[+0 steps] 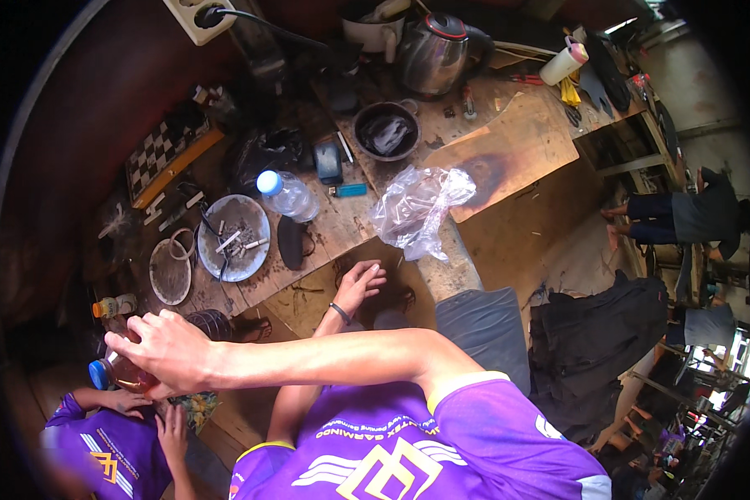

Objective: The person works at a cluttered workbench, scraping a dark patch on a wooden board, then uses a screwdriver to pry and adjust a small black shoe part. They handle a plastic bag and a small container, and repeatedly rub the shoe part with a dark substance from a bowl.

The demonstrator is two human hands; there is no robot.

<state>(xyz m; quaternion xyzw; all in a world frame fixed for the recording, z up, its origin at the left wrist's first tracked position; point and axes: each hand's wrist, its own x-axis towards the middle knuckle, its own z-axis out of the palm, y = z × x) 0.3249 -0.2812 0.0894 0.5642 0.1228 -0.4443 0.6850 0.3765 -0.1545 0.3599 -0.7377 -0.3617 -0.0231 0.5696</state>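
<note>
My right arm reaches across my body to the far left. There my right hand (168,350) is closed around a clear bottle (132,373) with a blue cap and reddish-brown liquid, tilted on its side. My fingers cover part of the bottle. My left hand (360,285), with a dark band at the wrist, is held in front of the table edge, its fingers apart and nothing in it. Nearest to it on the table are a crumpled clear plastic bag (415,210) and a dark flat object (292,243).
A co-worker in purple (112,442) sits at lower left, hands close below the bottle. The wooden table (342,237) bears an ashtray plate (254,218), a blue-capped bottle (287,196), a blue lighter (347,191), a dark bowl (386,132) and a kettle (433,54).
</note>
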